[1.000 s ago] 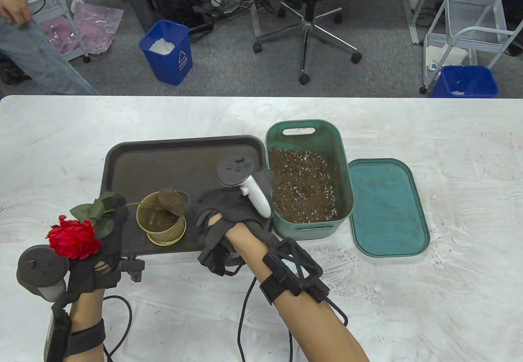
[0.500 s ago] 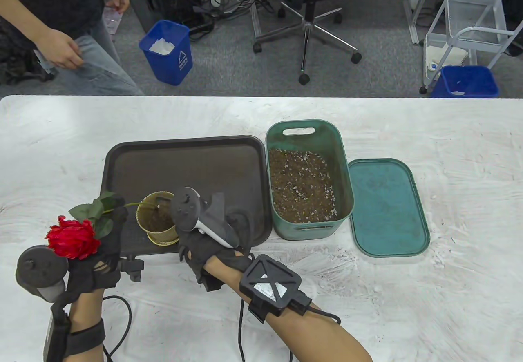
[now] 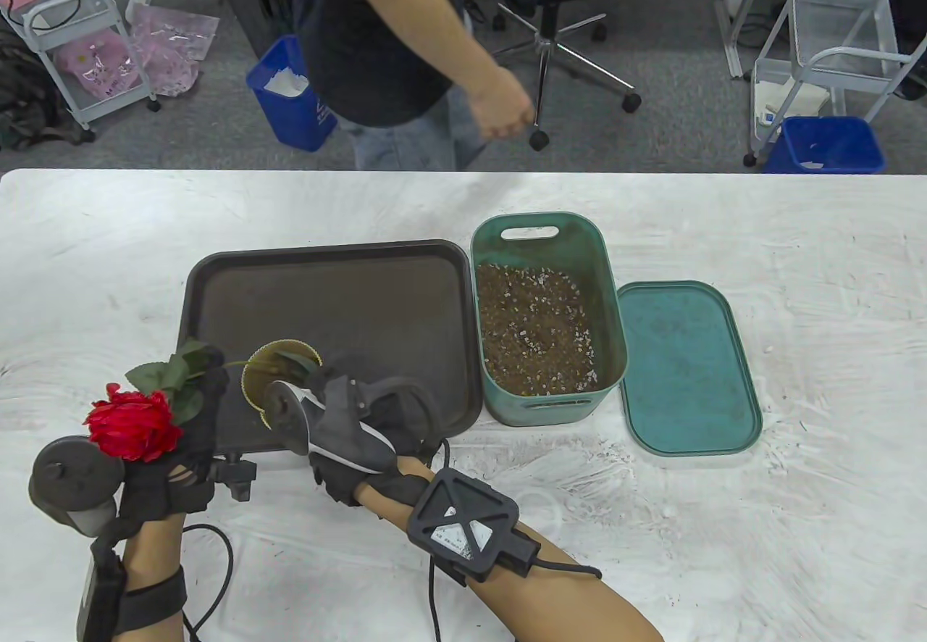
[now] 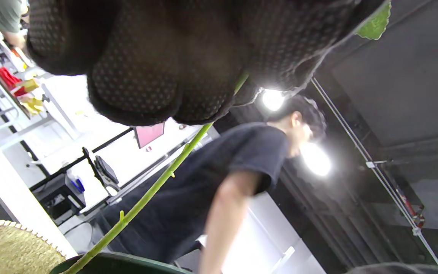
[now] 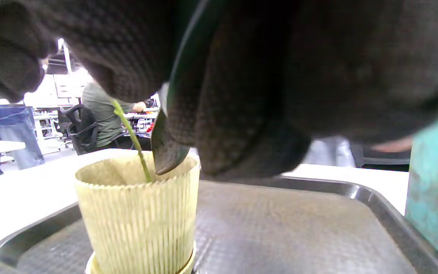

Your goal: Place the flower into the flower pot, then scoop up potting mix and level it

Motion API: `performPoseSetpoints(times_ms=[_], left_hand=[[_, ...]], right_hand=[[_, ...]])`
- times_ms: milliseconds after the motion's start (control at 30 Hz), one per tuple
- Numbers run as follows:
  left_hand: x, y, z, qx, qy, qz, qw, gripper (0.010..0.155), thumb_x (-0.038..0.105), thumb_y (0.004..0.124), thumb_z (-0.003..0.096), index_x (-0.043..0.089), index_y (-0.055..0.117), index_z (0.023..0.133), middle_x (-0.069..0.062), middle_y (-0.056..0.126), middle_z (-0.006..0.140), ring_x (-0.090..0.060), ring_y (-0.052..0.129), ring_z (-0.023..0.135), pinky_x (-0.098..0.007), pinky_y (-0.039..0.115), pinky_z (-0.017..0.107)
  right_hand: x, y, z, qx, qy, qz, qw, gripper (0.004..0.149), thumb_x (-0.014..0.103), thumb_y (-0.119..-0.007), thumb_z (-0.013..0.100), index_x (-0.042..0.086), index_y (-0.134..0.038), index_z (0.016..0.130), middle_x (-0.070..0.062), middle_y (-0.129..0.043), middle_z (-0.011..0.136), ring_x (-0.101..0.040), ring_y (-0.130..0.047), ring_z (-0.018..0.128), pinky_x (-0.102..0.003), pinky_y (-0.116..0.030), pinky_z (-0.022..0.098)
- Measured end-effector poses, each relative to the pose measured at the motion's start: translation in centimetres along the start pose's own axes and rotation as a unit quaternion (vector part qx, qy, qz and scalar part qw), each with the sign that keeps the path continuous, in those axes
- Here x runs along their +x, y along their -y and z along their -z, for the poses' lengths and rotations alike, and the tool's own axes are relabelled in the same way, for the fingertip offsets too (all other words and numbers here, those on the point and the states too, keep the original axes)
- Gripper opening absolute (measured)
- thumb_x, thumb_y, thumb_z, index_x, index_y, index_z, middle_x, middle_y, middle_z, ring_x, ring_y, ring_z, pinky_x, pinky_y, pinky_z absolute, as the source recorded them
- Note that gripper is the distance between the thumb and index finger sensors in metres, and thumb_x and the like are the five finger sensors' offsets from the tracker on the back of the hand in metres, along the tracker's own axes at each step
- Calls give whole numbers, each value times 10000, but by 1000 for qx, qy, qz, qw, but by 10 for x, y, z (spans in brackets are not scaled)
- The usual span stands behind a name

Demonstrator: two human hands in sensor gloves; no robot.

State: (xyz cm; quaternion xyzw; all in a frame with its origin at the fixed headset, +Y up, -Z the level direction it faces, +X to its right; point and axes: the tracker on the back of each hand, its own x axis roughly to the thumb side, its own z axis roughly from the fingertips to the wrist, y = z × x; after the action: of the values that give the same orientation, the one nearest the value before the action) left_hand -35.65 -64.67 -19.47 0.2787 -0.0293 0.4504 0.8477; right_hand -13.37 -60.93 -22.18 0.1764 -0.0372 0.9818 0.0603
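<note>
My left hand pinches the green stem of a red artificial rose, whose bloom lies over the glove. The stem runs right into the ribbed yellow flower pot, which stands on the near left of the dark tray. My right hand is rolled over the pot's near right side and grips a dark green scoop. The scoop's tip dips just inside the pot's rim, beside the stem. The glove and tracker hide the pot's inside in the table view.
A teal box of potting mix stands right of the tray, its lid flat on the table further right. A person stands just past the table's far edge. Bins, a chair and carts are on the floor behind.
My right hand brought the loaded scoop over the pot, rolled over and sank lower and left. The left hand and rose stayed put. The person walked from the far left to the middle.
</note>
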Motion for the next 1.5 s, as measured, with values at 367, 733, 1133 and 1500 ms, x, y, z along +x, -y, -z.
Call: performPoseSetpoints(times_ms=[367,733,1133,1500], left_hand=[[0,0,0,1,-5,-6,1000,424,419,852,412,249,906,797,-3,997,680,-290,1052,454,-446,865,447],[3,6,-1,-9,2,-8,1000,427,421,852,410,252,904,798,-3,997,681,-291,1052,455,-446,865,448],[4,6,-1,-12,8,-3,1000,426,421,852,410,252,905,797,-2,997,681,-290,1052,455,-447,865,447],[2,5,-1,-9,3,-2,1000,428,421,851,412,252,902,801,-3,996,683,-292,1051,456,-447,863,451]], right_hand=[[-32,67,-19,-62,-21,5,998,528,337,-856,369,50,-806,809,-131,-1037,521,-280,-1088,230,-395,-960,102],[-136,121,-20,-100,-177,56,977,526,332,-855,372,49,-805,812,-138,-1035,524,-289,-1085,232,-402,-955,106],[-265,61,5,10,-388,103,916,525,335,-846,379,34,-811,807,-144,-1040,508,-280,-1085,206,-390,-955,83],[-280,14,26,191,-427,16,884,514,353,-821,398,27,-829,796,-137,-1048,454,-249,-1069,135,-354,-933,25]])
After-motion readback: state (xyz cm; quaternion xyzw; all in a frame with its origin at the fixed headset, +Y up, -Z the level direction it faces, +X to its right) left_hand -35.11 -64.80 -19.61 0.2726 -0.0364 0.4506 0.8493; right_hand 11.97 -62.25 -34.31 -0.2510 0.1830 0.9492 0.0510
